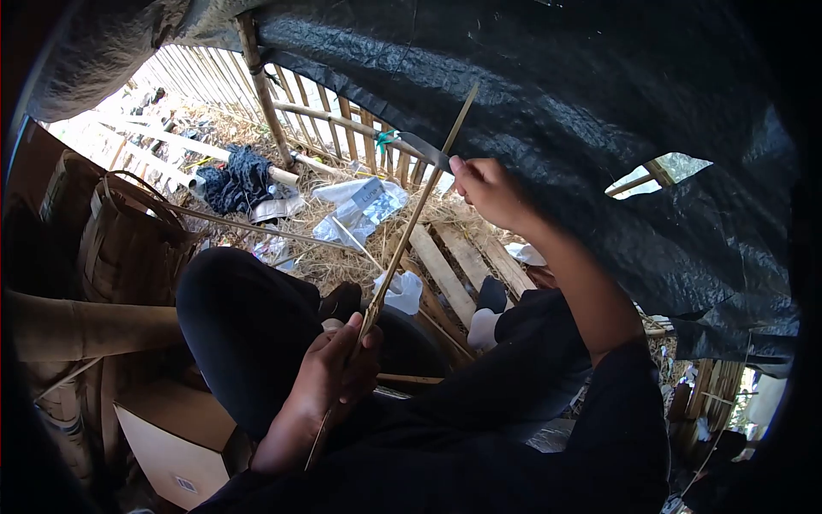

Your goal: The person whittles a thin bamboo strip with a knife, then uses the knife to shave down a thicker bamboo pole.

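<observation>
My left hand [338, 368] grips the lower part of a long thin bamboo strip [411, 218] over my lap, the strip slanting up and to the right. My right hand [488, 188] is raised near the strip's upper part and holds a knife [424, 150] whose grey blade lies across the strip. My legs in dark trousers [248, 317] are folded beneath both hands. The strip's lower end passes under my left wrist.
A woven basket [128, 240] and thick bamboo pole [86, 330] stand at the left, a cardboard box [180, 441] below them. Black plastic sheeting [599, 103] hangs overhead. A bamboo fence [342, 120], straw, plastic bags [360, 210], wooden planks [454, 261] and dark cloth [240, 180] lie ahead.
</observation>
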### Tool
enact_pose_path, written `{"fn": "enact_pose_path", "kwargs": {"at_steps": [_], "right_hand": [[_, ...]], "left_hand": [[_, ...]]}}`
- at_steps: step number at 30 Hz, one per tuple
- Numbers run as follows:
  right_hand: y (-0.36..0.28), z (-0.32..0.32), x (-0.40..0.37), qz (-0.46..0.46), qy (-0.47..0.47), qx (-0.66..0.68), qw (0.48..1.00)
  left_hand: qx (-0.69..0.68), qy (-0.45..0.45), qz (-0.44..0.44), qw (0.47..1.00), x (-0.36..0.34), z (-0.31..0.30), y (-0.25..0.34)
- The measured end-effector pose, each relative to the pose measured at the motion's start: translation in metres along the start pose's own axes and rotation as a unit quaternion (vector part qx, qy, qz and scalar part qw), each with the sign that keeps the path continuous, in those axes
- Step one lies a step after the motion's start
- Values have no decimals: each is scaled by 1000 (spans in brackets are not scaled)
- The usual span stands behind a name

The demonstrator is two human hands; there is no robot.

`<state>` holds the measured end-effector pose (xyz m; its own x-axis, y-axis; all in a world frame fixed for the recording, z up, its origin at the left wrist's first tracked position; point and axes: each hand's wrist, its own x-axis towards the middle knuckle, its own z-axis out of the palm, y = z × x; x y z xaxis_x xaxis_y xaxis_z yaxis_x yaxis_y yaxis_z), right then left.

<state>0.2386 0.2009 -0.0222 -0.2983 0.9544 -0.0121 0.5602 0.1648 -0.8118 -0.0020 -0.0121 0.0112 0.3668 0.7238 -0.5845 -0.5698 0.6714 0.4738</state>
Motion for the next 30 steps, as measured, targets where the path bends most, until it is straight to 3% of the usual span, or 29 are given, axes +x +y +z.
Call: {"fn": "enact_pose_path", "kwargs": {"at_steps": [4, 6, 7, 9, 13, 15, 18, 20, 24, 26, 27, 28, 30], "right_hand": [[5, -12, 9, 51, -47, -62, 996], [-2, -14, 7, 67, -95, 110, 987], [4, -14, 8, 68, -95, 111, 987], [12, -13, 11, -26, -145, 162, 976], [-8, -10, 0, -96, -93, 113, 985], [-15, -9, -7, -187, -70, -3, 980], [-27, -9, -20, -151, -107, -110, 977], [-27, -4, -22, -172, -116, -122, 971], [-30, 5, -26, -155, -135, -65, 976], [-30, 15, -23, -62, -124, -2, 990], [-32, 19, -31, -74, -63, 1, 995], [-27, 27, -34, -75, -62, 2, 995], [-17, 40, -38, -174, -21, -76, 982]], "left_hand": [[-11, 6, -8, 1000, 1, -1, 0], [-12, 5, -7, 1000, 0, -3, 1], [-15, -2, -2, 1000, -1, -4, 1], [-17, -8, 3, 1000, -1, -5, 1], [-24, -15, -1, 1000, 0, -6, 3], [-26, -11, -2, 1000, -2, -7, 5], [-35, -8, 6, 999, -3, -5, 7], [-26, -12, 14, 999, -3, -5, 6], [-24, -3, 10, 1000, -3, -6, 4], [-12, -12, 9, 1000, -3, -5, 5], [-11, -11, 10, 1000, -3, -4, 5], [-8, -7, 12, 1000, -3, -4, 5], [-5, -3, 14, 1000, -2, -3, 5]]}}
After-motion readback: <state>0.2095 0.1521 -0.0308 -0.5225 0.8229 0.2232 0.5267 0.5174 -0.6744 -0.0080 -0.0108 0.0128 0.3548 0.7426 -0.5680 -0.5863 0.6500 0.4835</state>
